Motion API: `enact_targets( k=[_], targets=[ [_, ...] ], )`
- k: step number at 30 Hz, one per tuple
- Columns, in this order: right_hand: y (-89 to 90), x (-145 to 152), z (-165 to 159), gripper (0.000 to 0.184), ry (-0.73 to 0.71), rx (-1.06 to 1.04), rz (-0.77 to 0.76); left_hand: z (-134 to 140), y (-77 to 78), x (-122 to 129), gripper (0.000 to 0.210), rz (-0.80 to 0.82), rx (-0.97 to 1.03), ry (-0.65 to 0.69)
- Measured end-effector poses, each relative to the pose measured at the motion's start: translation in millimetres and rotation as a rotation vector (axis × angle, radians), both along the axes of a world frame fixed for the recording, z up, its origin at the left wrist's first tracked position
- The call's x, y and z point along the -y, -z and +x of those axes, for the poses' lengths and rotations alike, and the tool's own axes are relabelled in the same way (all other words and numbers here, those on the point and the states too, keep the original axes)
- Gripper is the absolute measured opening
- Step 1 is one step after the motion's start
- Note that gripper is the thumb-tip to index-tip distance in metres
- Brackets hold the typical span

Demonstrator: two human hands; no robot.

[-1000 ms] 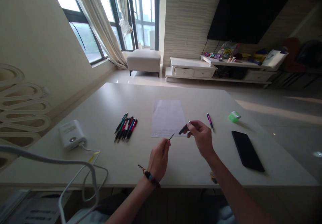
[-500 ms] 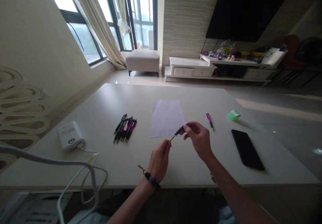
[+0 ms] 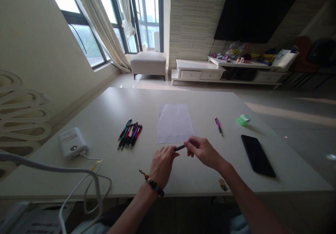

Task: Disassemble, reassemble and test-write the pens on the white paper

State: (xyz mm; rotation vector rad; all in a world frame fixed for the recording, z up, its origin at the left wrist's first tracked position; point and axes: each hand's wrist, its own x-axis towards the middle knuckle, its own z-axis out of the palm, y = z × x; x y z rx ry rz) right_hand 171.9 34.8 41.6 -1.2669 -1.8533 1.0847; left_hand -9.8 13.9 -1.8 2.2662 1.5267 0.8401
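Left hand [image 3: 161,165] and right hand [image 3: 204,152] each grasped the pen [image 3: 180,148]; its ends were covered, so whether it was whole was unclear.

dark pen barrel [image 3: 180,148] in both hands [image 3: 161,165] [image 3: 204,150]

A single head-worn camera is looking forward and down — the left hand [image 3: 161,165] and right hand [image 3: 204,152] are showing near, above the white table [image 3: 204,104], while the window [image 3: 91,46] and dark screen [image 3: 258,11] are standing far beyond.
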Motion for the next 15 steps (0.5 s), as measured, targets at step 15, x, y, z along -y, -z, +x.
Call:
enact_targets(
  k=[15],
  targets=[
    [12.0, 0.6, -0.3, 0.055, 0.031, 0.082, -0.037, 4.3, 0.8, -2.6, 0.007, 0.035, -0.102, 0.005]
  ],
)
